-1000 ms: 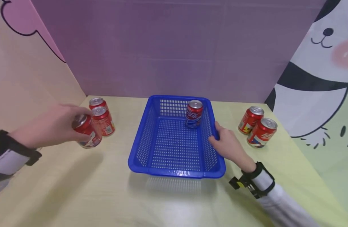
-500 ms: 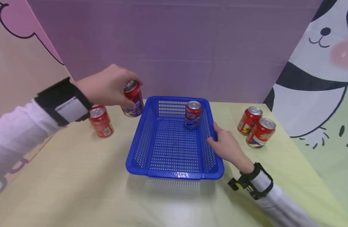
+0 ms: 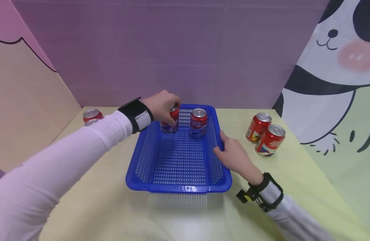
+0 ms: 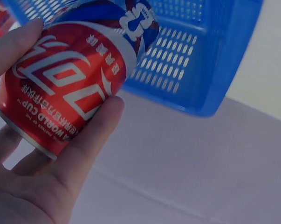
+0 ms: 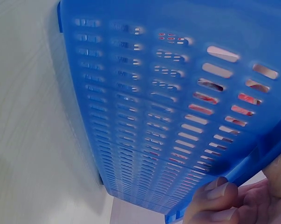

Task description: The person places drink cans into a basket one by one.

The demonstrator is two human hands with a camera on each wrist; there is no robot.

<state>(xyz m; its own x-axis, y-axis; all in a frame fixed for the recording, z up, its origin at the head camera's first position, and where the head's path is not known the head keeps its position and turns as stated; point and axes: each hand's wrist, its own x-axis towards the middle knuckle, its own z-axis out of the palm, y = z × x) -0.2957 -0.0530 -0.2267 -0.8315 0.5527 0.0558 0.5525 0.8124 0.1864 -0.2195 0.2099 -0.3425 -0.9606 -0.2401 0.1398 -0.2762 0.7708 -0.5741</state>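
My left hand (image 3: pixel 164 105) grips a red-and-blue soda can (image 4: pixel 79 74) from above, over the back left part of the blue plastic basket (image 3: pixel 179 189). In the left wrist view the thumb and fingers wrap around the can near its top end. A second soda can (image 3: pixel 198 123) stands upright inside the basket at the back, right of the held one. My right hand (image 3: pixel 235 155) holds the basket's right rim, thumb on the inner side; in the right wrist view its fingers (image 5: pixel 215 193) curl under the rim beside the slotted outer wall.
Two soda cans, one behind (image 3: pixel 258 127) and one in front (image 3: pixel 270 140), stand close together on the table (image 3: pixel 91 207) right of the basket. At the far left, two more cans (image 3: pixel 92 114) are partly hidden by my left sleeve. A purple wall (image 3: pixel 161 50) rises behind the table.
My left hand has carried the soda can from the left side of the table rightward to over the basket. The right hand keeps its hold on the rim. The view has shifted slightly.
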